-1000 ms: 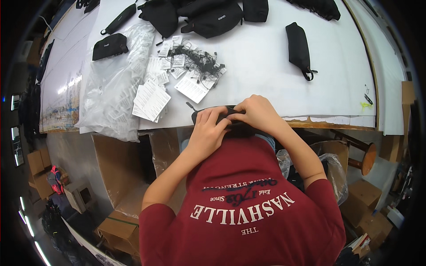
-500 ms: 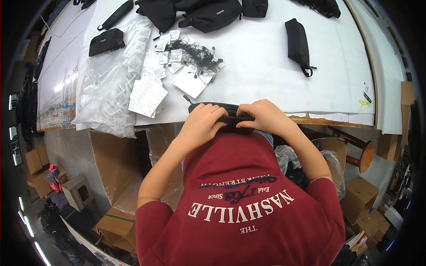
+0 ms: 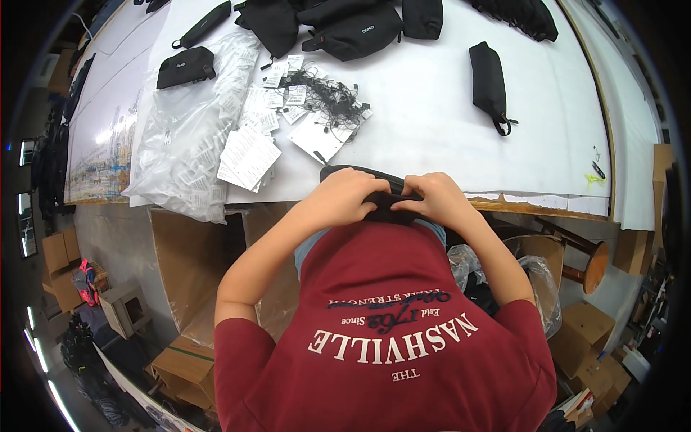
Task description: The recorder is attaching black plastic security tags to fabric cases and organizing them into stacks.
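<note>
At the table's near edge, against my body, I hold a black zippered pouch point(image 3: 389, 210). My left hand point(image 3: 353, 197) grips its left part, fingers curled over the upper rim. My right hand point(image 3: 437, 197) pinches the right part, thumb and fingers closed on the fabric. A zipper pull sticks out at the pouch's upper left corner. Just beyond my left hand lie a stack of white printed tags point(image 3: 248, 158) and a tangle of black tag strings point(image 3: 331, 101). The pouch's lower side and some fingertips are hidden.
A clear plastic bag of tags point(image 3: 180, 144) lies on the white-covered table point(image 3: 417, 108), a small black pouch point(image 3: 186, 68) on top. Several black bags point(image 3: 353, 29) sit at the back. Right, there is another black pouch point(image 3: 489, 86) and small snips point(image 3: 597, 170). Cardboard boxes and a stool point(image 3: 594, 266) stand below.
Both hands have shifted slightly right with the pouch and drawn closer together on its fabric. The table scene has moved slightly right and down in view.
</note>
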Demonstrator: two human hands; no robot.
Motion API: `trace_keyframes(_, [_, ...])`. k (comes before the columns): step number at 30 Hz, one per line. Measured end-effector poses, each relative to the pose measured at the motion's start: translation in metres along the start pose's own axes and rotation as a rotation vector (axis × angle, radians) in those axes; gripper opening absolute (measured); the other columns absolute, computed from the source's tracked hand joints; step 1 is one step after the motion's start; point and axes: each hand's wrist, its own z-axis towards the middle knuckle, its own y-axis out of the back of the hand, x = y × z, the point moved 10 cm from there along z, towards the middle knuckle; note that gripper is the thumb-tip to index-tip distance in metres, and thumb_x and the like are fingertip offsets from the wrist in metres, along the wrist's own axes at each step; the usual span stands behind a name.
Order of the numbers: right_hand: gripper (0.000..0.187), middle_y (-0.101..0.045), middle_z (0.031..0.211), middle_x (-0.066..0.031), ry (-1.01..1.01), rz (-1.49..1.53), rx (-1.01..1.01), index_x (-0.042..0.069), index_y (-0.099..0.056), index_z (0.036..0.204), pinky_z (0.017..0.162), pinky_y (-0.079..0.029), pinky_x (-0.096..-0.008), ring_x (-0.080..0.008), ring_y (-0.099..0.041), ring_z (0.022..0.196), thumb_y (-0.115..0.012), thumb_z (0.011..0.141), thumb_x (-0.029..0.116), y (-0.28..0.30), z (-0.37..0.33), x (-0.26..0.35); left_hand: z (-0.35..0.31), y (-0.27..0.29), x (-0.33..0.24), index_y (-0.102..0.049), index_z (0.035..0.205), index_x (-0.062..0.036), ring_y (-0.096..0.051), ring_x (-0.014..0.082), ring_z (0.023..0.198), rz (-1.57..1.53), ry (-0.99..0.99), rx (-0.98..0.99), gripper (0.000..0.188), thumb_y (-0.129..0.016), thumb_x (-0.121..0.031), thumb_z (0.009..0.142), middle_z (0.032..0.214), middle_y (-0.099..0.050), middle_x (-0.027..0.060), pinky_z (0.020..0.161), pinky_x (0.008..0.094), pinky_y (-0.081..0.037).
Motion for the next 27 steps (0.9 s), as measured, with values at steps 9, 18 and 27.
trace_keyframes(9, [0.035,-0.042,0.048,-0.0061,-0.05,0.096,0.034,0.004,-0.058,0.075,0.046,-0.034,-0.0326,-0.0205,-0.043,0.043,-0.08,0.07,0.031,-0.003,-0.01,-0.009,-0.061,0.154,0.149,-0.062,0.094,-0.0068,-0.057,0.0284,0.097,0.412,0.582,-0.402,0.033,-0.075,-0.02,0.067,0.096,-0.063,0.0126,0.083,0.0371,-0.046])
trace_keyframes(18, [0.02,-0.055,0.06,-0.0073,0.324,-0.29,-0.278,0.008,-0.055,0.075,0.058,-0.043,-0.0379,-0.026,-0.056,0.062,-0.072,0.068,0.014,0.047,-0.012,0.051,-0.053,0.145,0.197,-0.062,0.088,-0.0069,-0.054,0.0288,0.098,0.428,0.622,-0.324,0.039,-0.081,-0.022,0.059,0.09,-0.062,0.0113,0.084,0.0379,-0.043])
trace_keyframes(27, [0.023,-0.06,0.063,-0.0064,0.271,-0.347,-0.259,0.008,-0.055,0.076,0.063,-0.046,-0.0364,-0.0255,-0.058,0.066,-0.075,0.065,0.015,0.035,-0.003,0.026,-0.042,0.161,0.077,-0.064,0.089,-0.0034,-0.06,0.0185,0.072,0.041,0.261,-0.738,0.021,-0.074,-0.014,0.074,0.078,-0.065,0.0066,0.068,0.0282,-0.045])
